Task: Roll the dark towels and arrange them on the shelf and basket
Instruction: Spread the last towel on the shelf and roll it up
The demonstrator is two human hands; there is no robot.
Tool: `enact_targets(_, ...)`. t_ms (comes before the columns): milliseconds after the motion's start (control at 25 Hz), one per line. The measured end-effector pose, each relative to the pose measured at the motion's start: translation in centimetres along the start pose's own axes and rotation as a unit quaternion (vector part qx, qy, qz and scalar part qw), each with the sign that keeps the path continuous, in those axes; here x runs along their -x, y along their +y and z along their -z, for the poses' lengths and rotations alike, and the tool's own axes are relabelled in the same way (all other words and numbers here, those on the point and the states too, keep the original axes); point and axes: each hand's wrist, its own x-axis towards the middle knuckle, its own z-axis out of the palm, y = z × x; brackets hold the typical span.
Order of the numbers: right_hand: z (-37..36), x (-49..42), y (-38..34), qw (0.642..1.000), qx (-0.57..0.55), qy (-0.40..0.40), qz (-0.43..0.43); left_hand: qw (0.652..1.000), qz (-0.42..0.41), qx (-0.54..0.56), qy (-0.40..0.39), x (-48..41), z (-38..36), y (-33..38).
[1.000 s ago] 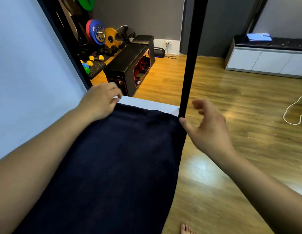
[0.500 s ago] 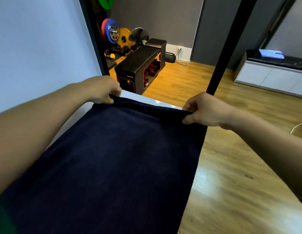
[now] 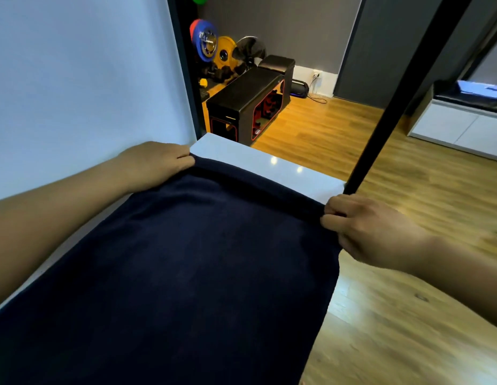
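Now, towel: our dark towel (image 3: 202,273) lies spread flat along the white shelf top (image 3: 269,165), covering most of it, with its right side hanging a little past the shelf edge.
Far edge: we see it turned over into a thin first fold, a narrow ridge running between our two hands.
Left hand (image 3: 158,162): pressed onto the far left corner beside the wall, fingers curled over the fold; we judge it grasps the towel, though the fingertips are hidden.
Right hand (image 3: 364,232): fingers pinched together on the far right corner of the fold, close beneath the black post (image 3: 408,95).
Progress: we judge the rolling has only just started. One turn at most is in; nearly the whole length is yet to be rolled toward us.
Left to do: finish this roll, place it, and handle any other towels. We see no basket and no finished rolls from here.
Around us: a black bench (image 3: 247,104), coloured weight plates (image 3: 211,45) and a fan stand on the wooden floor beyond, well apart from the shelf; a white cabinet (image 3: 461,126) sits far right.
In the way: the post stands just beside our right hand, and the wall crowds the left; both may cramp the roll.
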Motion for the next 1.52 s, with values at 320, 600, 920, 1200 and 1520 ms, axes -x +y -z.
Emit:
enact_targets(320, 3.3, -5.1, 0.8, 0.891, -0.276, -0.142, -0.333, 0.983, 0.043, 0.046, -0.172, -6.2, 4.5, 0.4)
enact_targets(600, 3.6, -6.1, 1.3, 0.895, -0.217, -0.203, -0.332, 0.985, -0.061, -0.052, -0.153, -6.8, 4.0, 0.3)
enact_targets(920, 3.2, -5.9, -2.1, 0.926, -0.069, -0.114, -0.354, 0.994, -0.009, -0.036, 0.100, -3.6, -0.4, 1.2)
enact_targets(1200, 0.8, -2.3, -5.5, 0.988, 0.134, 0.052, -0.057, 0.996, -0.020, 0.003, 0.090, 0.3, -0.6, 0.5)
enact_targets(1520, 4.5, -5.6, -2.2, 0.908, -0.228, -0.170, -0.307, 0.986, 0.031, 0.078, -0.147, -4.3, 3.9, 0.6)
